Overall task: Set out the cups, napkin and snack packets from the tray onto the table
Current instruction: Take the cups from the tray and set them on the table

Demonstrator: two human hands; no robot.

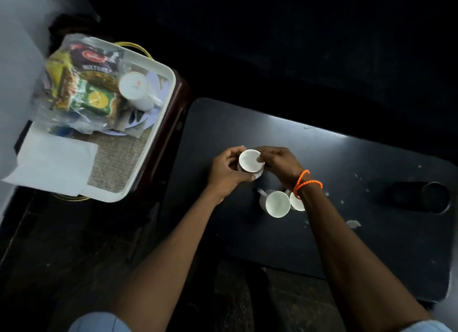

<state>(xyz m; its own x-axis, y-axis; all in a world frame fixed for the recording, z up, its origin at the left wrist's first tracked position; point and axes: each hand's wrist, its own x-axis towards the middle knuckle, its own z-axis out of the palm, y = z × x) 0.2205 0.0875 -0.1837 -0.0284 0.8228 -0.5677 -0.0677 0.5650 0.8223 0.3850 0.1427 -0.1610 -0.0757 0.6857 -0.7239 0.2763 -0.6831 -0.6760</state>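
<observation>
Closest to the viewer, two bare forearms are reaching out over a dark table (pixel 322 183), an orange bracelet (pixel 306 182) looped round the right wrist. Just beyond that wrist, two white cups are already standing on the tabletop, one open cup (pixel 277 204) fully visible and a second cup (pixel 297 201) touching it and partly hidden under the arm, apparently grouped so the rest can join them. A little farther on, both hands are meeting around a third white cup (pixel 250 161): the left hand (pixel 226 170) is curling its fingers round the cup's side while the right hand (pixel 278 162) is pinching its rim, seemingly steadying it low over the table; whether it is touching down cannot be told. A recessed cup holder (pixel 421 196) is sitting well off to the right.

Farther away, to the left, a white tray (pixel 148 148) is resting on a dark red stand (pixel 173 113) beside the table, within easy reach. It is still carrying a folded white napkin (pixel 54 163), a clear bag of snack packets (pixel 79 84) and one more white mug (pixel 137 90) lying against the packets. By the look of it, the setting-out is partway done, with the cups going first and the napkin and snacks yet to cross.
</observation>
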